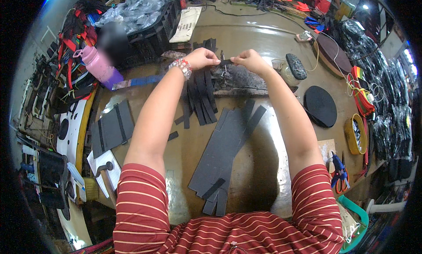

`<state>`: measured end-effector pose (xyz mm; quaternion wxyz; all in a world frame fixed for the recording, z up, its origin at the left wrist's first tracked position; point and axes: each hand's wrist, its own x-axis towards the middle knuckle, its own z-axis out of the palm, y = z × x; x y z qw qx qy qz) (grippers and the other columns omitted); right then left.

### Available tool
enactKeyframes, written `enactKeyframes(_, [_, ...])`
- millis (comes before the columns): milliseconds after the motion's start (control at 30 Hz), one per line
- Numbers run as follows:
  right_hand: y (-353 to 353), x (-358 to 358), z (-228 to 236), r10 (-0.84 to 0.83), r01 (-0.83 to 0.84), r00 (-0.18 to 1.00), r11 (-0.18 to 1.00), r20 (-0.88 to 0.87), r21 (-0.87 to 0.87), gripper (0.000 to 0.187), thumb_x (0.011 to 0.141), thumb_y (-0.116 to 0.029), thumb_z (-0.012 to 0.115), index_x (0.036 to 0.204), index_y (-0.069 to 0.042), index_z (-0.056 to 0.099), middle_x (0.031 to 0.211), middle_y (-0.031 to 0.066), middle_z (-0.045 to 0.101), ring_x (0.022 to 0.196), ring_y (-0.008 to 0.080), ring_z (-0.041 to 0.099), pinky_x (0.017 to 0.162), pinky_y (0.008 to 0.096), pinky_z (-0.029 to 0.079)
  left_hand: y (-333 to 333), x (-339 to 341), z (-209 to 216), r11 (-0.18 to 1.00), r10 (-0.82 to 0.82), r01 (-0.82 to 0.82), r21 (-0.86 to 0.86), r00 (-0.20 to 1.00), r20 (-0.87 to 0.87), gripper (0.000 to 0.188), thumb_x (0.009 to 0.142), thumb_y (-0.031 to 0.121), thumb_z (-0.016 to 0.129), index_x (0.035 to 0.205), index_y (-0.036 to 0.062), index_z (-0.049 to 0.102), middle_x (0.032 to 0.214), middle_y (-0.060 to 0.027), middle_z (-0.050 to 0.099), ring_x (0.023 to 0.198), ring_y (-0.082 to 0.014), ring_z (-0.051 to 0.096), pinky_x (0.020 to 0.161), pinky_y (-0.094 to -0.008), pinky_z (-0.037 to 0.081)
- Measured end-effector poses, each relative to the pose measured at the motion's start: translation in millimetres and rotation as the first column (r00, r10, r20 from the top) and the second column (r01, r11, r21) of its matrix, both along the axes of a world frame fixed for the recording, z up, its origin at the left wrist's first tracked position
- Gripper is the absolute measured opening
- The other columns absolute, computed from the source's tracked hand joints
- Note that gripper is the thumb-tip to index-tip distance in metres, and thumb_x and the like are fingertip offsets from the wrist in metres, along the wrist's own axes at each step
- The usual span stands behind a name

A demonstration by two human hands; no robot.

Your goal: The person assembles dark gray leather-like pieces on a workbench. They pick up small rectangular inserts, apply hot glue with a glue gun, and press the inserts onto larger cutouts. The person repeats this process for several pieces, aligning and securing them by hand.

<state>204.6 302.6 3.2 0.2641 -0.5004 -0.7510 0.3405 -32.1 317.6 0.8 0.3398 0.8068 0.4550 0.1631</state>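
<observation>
A short black strip (226, 62) is stretched between my two hands at the far middle of the table. My left hand (202, 59), with a beaded bracelet at the wrist, pinches its left end. The other end sits between the thumb and fingers of my right hand (249, 61). Close under the strip lies a dark, worn slab (244, 80), where a small upright metal piece (222, 55) stands. Beside my left wrist is a bundle of loose black strips (202, 100). Nearer to me, dark grey flat pieces (215, 150) overlap on the tabletop.
A pink-purple bottle (93, 65) and a black crate (151, 41) of plastic bags stand left. A hammer (104, 168) lies near-left. Rightward are a jar (292, 71), a black round pad (320, 106), a yellow dish (353, 135), blue-handled pliers (337, 164) and orange-handled scissors (343, 183).
</observation>
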Motion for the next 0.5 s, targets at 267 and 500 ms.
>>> enactKeyframes(267, [0, -2, -10, 0.036, -0.037, 0.999, 0.999, -0.033, -0.006, 0.037, 0.081, -0.037, 0.067, 0.075, 0.000, 0.067, 0.063, 0.0027, 0.057, 0.057, 0.0122, 0.048, 0.055, 0.0276, 0.040, 1, -1, 0, 1.000, -0.015, 0.016, 0.009, 1.000, -0.025, 0.032, 0.086, 0.033, 0.064, 0.091, 0.0018, 0.067, 0.081, 0.0007, 0.066, 0.077, -0.0077, 0.056, 0.077, -0.0266, 0.044])
enactKeyframes(500, [0, -3, -23, 0.017, -0.016, 1.000, 1.000, 0.012, -0.005, 0.037, 0.080, -0.035, 0.068, 0.077, 0.002, 0.068, 0.067, 0.0064, 0.062, 0.065, 0.0142, 0.054, 0.064, 0.0288, 0.044, 1, 1, -3, 0.999, 0.010, -0.008, 0.031, 0.999, -0.052, 0.032, 0.080, 0.033, 0.068, 0.093, 0.0043, 0.070, 0.085, -0.0105, 0.069, 0.082, -0.0185, 0.063, 0.079, -0.0323, 0.047])
